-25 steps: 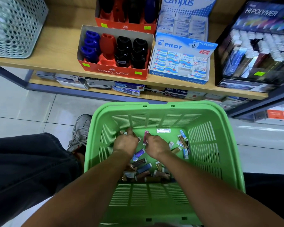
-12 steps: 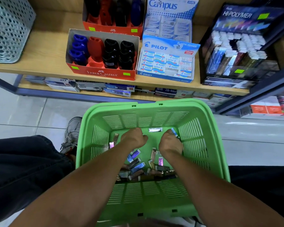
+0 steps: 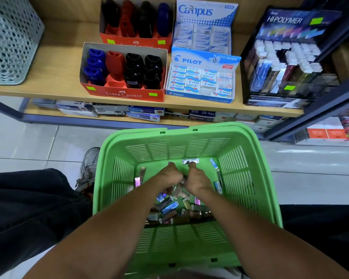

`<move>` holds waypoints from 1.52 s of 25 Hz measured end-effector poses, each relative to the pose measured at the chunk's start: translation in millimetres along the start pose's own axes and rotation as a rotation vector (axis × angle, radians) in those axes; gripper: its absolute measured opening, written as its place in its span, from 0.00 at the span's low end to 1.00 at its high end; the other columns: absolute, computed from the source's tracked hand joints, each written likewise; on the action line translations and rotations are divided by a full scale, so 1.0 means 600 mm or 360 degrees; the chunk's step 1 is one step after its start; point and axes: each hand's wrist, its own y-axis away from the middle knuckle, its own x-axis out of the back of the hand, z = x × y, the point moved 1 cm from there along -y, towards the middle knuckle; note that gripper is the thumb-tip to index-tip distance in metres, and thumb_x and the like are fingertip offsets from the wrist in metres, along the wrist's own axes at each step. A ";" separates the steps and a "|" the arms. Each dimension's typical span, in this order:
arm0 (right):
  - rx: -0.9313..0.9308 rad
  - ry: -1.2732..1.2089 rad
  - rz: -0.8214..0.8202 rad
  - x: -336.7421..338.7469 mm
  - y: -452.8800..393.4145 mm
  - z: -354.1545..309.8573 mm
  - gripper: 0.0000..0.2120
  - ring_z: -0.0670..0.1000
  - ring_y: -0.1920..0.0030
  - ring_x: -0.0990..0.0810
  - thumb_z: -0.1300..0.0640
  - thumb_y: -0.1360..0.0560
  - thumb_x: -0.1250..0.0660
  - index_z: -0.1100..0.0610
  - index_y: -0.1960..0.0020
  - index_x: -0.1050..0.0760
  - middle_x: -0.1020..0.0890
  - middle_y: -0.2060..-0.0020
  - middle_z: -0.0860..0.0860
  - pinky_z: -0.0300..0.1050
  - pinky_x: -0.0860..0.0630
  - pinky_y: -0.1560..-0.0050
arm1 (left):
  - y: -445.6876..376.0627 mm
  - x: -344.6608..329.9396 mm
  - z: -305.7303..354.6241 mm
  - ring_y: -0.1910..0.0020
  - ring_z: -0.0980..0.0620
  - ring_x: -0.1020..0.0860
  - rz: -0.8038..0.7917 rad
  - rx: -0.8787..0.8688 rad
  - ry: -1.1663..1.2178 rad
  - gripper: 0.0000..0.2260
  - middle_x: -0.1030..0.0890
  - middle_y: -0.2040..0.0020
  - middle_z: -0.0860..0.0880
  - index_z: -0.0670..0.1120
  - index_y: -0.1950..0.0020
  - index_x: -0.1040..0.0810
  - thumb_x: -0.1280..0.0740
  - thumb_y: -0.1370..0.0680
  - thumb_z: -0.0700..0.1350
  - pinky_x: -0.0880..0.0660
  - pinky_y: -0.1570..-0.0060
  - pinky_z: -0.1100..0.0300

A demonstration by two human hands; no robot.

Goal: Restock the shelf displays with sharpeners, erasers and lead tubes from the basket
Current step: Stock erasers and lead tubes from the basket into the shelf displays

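Down in the green basket (image 3: 248, 178), left hand (image 3: 170, 175) and right hand (image 3: 197, 180), both curled, contents hidden.

We look steeply down from head height, close over our green basket (image 3: 256, 162), facing the wooden shelf (image 3: 56, 63)

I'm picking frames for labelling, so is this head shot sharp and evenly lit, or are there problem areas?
Head view: centre is sharp, Pilot eraser box print readable; wide-angle bend curves the shelf edge; far right edge smears; glare on the lead tubes in the green basket.
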 end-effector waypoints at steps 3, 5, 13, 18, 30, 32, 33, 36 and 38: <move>-0.0172 0.0470 0.0186 0.034 0.008 0.027 0.16 0.56 0.48 0.17 0.65 0.20 0.39 0.64 0.33 0.31 0.18 0.44 0.57 0.45 0.24 0.59 | 0.001 0.008 -0.009 0.59 0.42 0.21 0.0080 -0.0072 -0.0162 0.16 0.24 0.48 0.40 0.42 0.34 0.33 0.36 0.21 0.41 0.24 0.62 0.52; -0.0255 0.0810 0.0034 0.043 0.010 0.046 0.15 0.55 0.45 0.17 0.65 0.21 0.37 0.61 0.34 0.27 0.19 0.41 0.56 0.45 0.26 0.59 | -0.002 0.015 -0.018 0.44 0.41 0.21 0.0295 -0.0156 -0.0533 0.17 0.22 0.39 0.41 0.43 0.34 0.28 0.34 0.23 0.40 0.23 0.47 0.51; -0.0269 0.0660 0.0000 0.019 -0.012 0.037 0.14 0.55 0.43 0.18 0.66 0.21 0.38 0.59 0.37 0.24 0.19 0.40 0.55 0.46 0.24 0.56 | -0.012 -0.015 -0.010 0.40 0.50 0.21 0.0483 -0.0441 -0.0994 0.27 0.22 0.35 0.53 0.60 0.32 0.25 0.31 0.25 0.34 0.24 0.47 0.59; -0.0198 0.0804 0.0044 0.020 -0.013 0.038 0.16 0.53 0.47 0.17 0.63 0.20 0.38 0.64 0.33 0.34 0.19 0.43 0.55 0.43 0.28 0.62 | -0.026 -0.038 0.018 0.43 0.46 0.20 0.0588 -0.0585 -0.1503 0.16 0.19 0.41 0.45 0.47 0.36 0.25 0.37 0.22 0.34 0.26 0.47 0.55; -0.0315 0.0802 -0.0042 0.017 -0.003 0.052 0.24 0.55 0.43 0.18 0.63 0.19 0.39 0.68 0.26 0.41 0.26 0.33 0.60 0.46 0.25 0.59 | -0.033 -0.039 0.010 0.50 0.46 0.19 0.0341 -0.0389 -0.0652 0.12 0.19 0.51 0.46 0.46 0.50 0.23 0.31 0.28 0.52 0.24 0.55 0.57; -0.0303 0.0655 0.0071 0.021 -0.006 0.046 0.23 0.55 0.43 0.18 0.62 0.18 0.41 0.67 0.26 0.42 0.22 0.36 0.58 0.45 0.25 0.57 | -0.030 -0.042 0.013 0.45 0.45 0.21 0.0288 -0.0478 -0.0654 0.14 0.19 0.46 0.45 0.44 0.44 0.24 0.30 0.26 0.49 0.24 0.50 0.56; -0.0277 0.0627 0.0139 0.024 -0.008 0.045 0.21 0.55 0.46 0.17 0.62 0.18 0.43 0.66 0.27 0.42 0.20 0.40 0.57 0.44 0.26 0.60 | -0.025 -0.046 0.015 0.43 0.44 0.22 0.0241 -0.0533 -0.0714 0.16 0.20 0.41 0.44 0.44 0.38 0.26 0.31 0.24 0.47 0.24 0.47 0.56; -0.0259 0.0569 0.0245 0.042 -0.020 0.042 0.23 0.55 0.47 0.16 0.63 0.18 0.47 0.67 0.25 0.47 0.18 0.42 0.55 0.44 0.27 0.61 | -0.019 -0.059 0.021 0.43 0.43 0.20 0.0121 -0.0692 -0.0963 0.15 0.20 0.38 0.43 0.49 0.35 0.25 0.33 0.22 0.44 0.24 0.48 0.54; -0.0262 0.0577 0.0199 0.045 -0.028 0.044 0.25 0.55 0.44 0.17 0.66 0.18 0.49 0.67 0.23 0.48 0.20 0.39 0.55 0.45 0.25 0.56 | -0.019 -0.074 0.025 0.46 0.43 0.19 0.0160 -0.0709 -0.1109 0.12 0.19 0.41 0.44 0.50 0.38 0.23 0.33 0.22 0.44 0.24 0.51 0.54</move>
